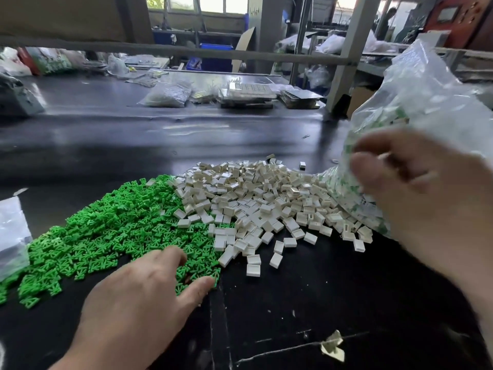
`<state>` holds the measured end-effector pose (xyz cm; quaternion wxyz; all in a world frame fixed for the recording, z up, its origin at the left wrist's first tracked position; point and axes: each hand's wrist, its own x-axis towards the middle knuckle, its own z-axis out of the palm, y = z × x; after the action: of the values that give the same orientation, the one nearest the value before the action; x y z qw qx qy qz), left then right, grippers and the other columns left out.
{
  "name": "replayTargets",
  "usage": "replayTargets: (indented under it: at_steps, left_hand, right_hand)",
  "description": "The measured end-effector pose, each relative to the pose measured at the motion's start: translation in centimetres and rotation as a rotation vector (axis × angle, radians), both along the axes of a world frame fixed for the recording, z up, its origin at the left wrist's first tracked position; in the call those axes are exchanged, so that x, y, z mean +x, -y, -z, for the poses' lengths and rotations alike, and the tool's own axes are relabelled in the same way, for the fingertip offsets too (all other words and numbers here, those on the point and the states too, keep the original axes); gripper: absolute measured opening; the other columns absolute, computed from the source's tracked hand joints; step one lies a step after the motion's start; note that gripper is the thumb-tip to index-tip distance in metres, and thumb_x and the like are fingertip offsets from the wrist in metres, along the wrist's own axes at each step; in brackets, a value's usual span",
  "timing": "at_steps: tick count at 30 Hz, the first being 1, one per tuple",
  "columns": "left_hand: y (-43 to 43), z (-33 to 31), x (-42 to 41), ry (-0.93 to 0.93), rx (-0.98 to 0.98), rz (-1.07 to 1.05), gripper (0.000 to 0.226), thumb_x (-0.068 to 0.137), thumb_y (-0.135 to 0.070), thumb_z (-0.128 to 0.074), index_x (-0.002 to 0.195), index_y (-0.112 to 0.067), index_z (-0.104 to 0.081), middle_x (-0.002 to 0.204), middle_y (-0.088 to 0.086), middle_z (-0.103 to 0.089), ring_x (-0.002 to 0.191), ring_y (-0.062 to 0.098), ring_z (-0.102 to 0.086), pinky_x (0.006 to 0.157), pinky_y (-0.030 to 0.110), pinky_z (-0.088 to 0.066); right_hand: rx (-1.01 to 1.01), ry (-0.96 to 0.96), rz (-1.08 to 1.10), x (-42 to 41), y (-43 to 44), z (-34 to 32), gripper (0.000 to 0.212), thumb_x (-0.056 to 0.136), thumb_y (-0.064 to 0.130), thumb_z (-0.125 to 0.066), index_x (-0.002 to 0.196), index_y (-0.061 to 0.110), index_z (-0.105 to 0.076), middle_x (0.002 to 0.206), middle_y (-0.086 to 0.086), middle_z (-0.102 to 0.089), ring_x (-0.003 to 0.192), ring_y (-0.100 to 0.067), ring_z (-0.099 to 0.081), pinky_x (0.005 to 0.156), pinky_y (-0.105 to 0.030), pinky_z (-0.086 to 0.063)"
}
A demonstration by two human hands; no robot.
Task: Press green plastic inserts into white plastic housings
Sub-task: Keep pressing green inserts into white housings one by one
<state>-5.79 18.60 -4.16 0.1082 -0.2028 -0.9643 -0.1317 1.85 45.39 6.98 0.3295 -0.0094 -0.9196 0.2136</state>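
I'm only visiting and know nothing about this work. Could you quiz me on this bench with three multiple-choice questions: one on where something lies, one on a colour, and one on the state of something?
1. Where does the heap of green pieces lie?
A. to the left of the white boxes
B. to their right
C. on a shelf above them

2. What colour is the table top?
A. yellow
B. black
C. red

3. How is the left hand held?
A. clenched in a fist
B. gripping a tool
C. open, fingers stretched over the green pieces

Answers:
1 A: the green heap meets the white heap along that heap's left edge.
2 B: the bare surface around both heaps is black.
3 C: the fingers are straight and hold nothing.
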Motion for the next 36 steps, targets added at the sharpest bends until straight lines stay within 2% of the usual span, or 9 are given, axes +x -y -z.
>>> replayTargets:
  at_steps: [2, 6, 10, 13, 19, 26, 30, 33, 36]
  left_hand:
    - [0.3, 0.1, -0.3, 0.042, -0.105, -0.059, 0.082, 0.062, -0.093, -0.005, 0.122, -0.045, -0.036, 0.113, -0.022, -0.055, 0.095, 0.001, -0.055, 0.070, 0.024, -0.045]
    - [-0.2, 0.3, -0.3, 0.125, -0.273, -0.088, 0.079, 0.064, -0.095, -0.022, 0.123, -0.044, -0.035, 0.114, -0.020, -0.051, 0.099, 0.003, -0.051, 0.066, 0.026, -0.037]
    - [-0.7, 0.9, -0.5, 0.142, -0.254, -0.022, 0.058, 0.077, -0.083, -0.037, 0.120, -0.044, -0.038, 0.110, -0.019, -0.047, 0.101, 0.002, -0.051, 0.069, 0.025, -0.038]
    - [-0.8, 1.2, -0.6, 0.134, -0.184, 0.058, 0.041, 0.086, -0.069, -0.044, 0.116, -0.041, -0.046, 0.102, -0.018, -0.046, 0.094, 0.002, -0.051, 0.075, 0.022, -0.044]
    - [-0.6, 1.7, -0.7, 0.031, -0.074, 0.128, 0.023, 0.094, -0.049, -0.046, 0.101, -0.033, -0.062, 0.093, -0.015, -0.051, 0.078, 0.007, -0.056, 0.069, 0.025, -0.048]
    - [-1.0, 1.0, -0.4, 0.041, 0.181, 0.083, 0.015, 0.092, -0.036, -0.056, 0.093, -0.033, -0.070, 0.082, -0.018, -0.060, 0.069, 0.004, -0.059, 0.063, 0.023, -0.049]
    - [-0.9, 0.4, -0.1, 0.205, 0.524, 0.038, 0.008, 0.087, -0.029, -0.068, 0.091, -0.035, -0.071, 0.079, -0.023, -0.068, 0.078, -0.007, -0.062, 0.064, 0.009, -0.047]
    - [-1.0, 0.3, 0.0, 0.429, 0.788, 0.027, 0.017, 0.085, -0.025, -0.072, 0.088, -0.042, -0.069, 0.079, -0.016, -0.072, 0.071, -0.001, -0.067, 0.060, 0.010, -0.050]
    - [-1.4, 0.0, 0.1, 0.553, 0.963, 0.051, 0.021, 0.084, -0.020, -0.073, 0.086, -0.041, -0.069, 0.080, -0.005, -0.074, 0.074, 0.008, -0.071, 0.059, 0.018, -0.055]
  right_hand:
    - [0.244, 0.343, -0.071, -1.6, 1.7, 3.3, 0.051, 0.086, 0.073, -0.037, 0.129, 0.047, -0.045, 0.114, 0.026, -0.055, 0.087, 0.006, -0.059, 0.071, -0.010, -0.042]
    - [0.391, 0.712, -0.106, -4.1, 5.0, 9.2, 0.074, 0.090, 0.072, -0.045, 0.150, 0.039, -0.015, 0.146, 0.003, -0.037, 0.126, -0.023, -0.050, 0.090, -0.038, -0.049]
    - [0.430, 0.715, -0.149, -6.7, 7.4, 11.4, 0.070, 0.093, 0.063, -0.052, 0.151, 0.033, -0.023, 0.147, -0.008, -0.032, 0.129, -0.032, -0.044, 0.091, -0.044, -0.045]
    - [0.424, 0.653, -0.210, -7.5, 8.7, 11.9, 0.048, 0.100, 0.040, -0.055, 0.143, 0.026, -0.039, 0.127, -0.010, -0.042, 0.111, -0.033, -0.053, 0.072, -0.035, -0.036]
    - [0.365, 0.515, -0.270, -6.5, 7.8, 12.3, 0.017, 0.096, 0.014, -0.057, 0.112, 0.020, -0.054, 0.097, 0.005, -0.039, 0.088, -0.019, -0.046, 0.070, -0.025, -0.027]
    - [0.242, 0.513, -0.241, -6.0, 7.3, 12.2, 0.027, 0.091, -0.001, -0.051, 0.109, 0.017, -0.061, 0.101, 0.005, -0.049, 0.092, -0.017, -0.045, 0.074, -0.028, -0.040]
    - [-0.134, 0.434, -0.214, -5.5, 6.8, 12.0, 0.024, 0.096, 0.012, -0.060, 0.116, 0.023, -0.064, 0.108, 0.013, -0.058, 0.088, -0.004, -0.058, 0.076, -0.015, -0.045]
    - [-0.763, 0.536, -0.288, -5.3, 6.0, 11.7, 0.026, 0.093, 0.016, -0.070, 0.115, 0.027, -0.068, 0.101, 0.011, -0.068, 0.074, -0.004, -0.068, 0.069, -0.015, -0.052]
    - [-1.497, 0.540, -0.409, -5.8, 5.7, 11.3, 0.023, 0.087, 0.000, -0.068, 0.109, 0.007, -0.069, 0.099, -0.012, -0.070, 0.077, -0.022, -0.069, 0.064, -0.030, -0.058]
